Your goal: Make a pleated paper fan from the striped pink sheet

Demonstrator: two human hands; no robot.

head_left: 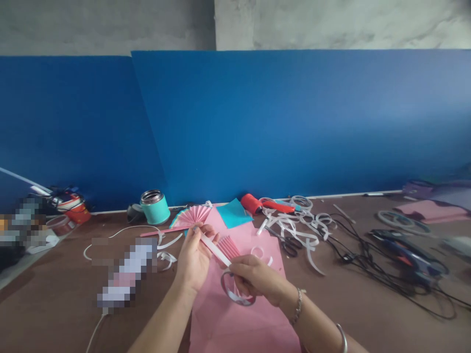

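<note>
Over a large pink sheet, my left hand is closed on a pink accordion-folded paper. Between my two hands a white strip of tape runs along the edge of the pleats. My right hand pinches the lower end of this strip, and a tape roll hangs below those fingers. Just beyond my left hand lies a pleated pink paper fan. A turquoise paper piece rests on pink paper behind the hands.
Curled white strips lie to the right, near dark-handled scissors and a red spool. A glue gun with black cables stands further right. An open turquoise flask and a pixelated object with a white cable are on the left.
</note>
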